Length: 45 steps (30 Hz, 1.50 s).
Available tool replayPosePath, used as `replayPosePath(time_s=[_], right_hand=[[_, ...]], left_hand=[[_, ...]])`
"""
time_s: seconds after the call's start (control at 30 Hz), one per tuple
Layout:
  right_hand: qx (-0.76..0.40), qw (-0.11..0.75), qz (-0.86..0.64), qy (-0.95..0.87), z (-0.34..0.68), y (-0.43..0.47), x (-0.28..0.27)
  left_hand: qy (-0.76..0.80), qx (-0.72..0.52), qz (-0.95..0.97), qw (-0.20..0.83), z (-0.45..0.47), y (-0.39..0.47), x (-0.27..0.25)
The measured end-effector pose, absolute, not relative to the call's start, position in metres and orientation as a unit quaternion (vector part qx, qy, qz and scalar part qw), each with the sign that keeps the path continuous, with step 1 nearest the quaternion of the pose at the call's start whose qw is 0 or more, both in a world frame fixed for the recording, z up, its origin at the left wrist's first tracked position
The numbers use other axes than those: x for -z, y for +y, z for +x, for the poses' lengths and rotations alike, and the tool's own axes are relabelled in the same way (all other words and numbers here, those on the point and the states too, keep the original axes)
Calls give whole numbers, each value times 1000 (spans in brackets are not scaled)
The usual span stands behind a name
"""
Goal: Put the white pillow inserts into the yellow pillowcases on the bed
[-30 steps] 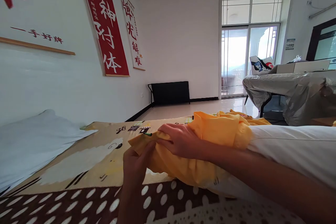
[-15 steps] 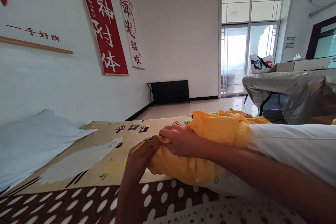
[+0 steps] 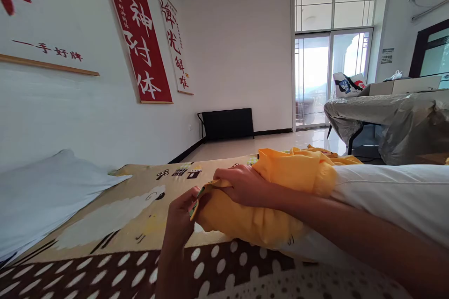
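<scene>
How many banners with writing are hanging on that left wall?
3: a white banner nearest the camera, cut off by the picture's edge, a red banner in the middle, and a white banner with red writing farthest along the wall.

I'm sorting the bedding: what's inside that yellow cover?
A white pillow sticks out of the yellow cover toward the right. The right hand and left hand grip its end; how far in the pillow reaches is covered.

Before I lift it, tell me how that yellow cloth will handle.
The yellow cloth is probably floppy: it bunches and creases under the right hand and folds where the left hand pinches its edge. It looks thin and light, so it would likely drape and sag, not hold shape. On the patterned blanket it would probably drag rather than slide.
</scene>
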State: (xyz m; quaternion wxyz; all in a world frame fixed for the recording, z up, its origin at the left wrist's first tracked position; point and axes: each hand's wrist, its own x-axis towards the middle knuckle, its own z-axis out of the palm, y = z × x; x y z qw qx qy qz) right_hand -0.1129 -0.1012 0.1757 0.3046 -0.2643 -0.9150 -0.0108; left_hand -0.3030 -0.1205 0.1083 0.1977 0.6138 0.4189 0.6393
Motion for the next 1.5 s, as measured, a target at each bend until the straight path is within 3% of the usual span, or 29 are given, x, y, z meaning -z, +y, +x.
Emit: replayPosePath(time_s=[0.2,0.5,0.73,0.9,1.17,1.33,1.5], right_hand=[[-5,329,-233,-915,-111,-102,-175],[133,330,-186,-916,-111,-103,-166],[232,255,-216,-913,-94,-108,-196],[208,206,-297,-909,-40,-100,-219],[63,157,-413,-895,49,-83,-212],[-10,149,-488,-860,78,-79,-215],[-47,230,-452,-860,72,-66,-217]], left_hand=[[425,-652,611,146,-297,-130,-115],[434,-671,579,162,-263,-149,-126],[427,-732,515,130,-268,-139,-122],[456,-773,431,94,-270,-130,-116],[451,-779,434,32,-257,-129,-119],[443,-792,409,99,-249,-130,-119],[446,-798,371,164,-251,-121,-113]])
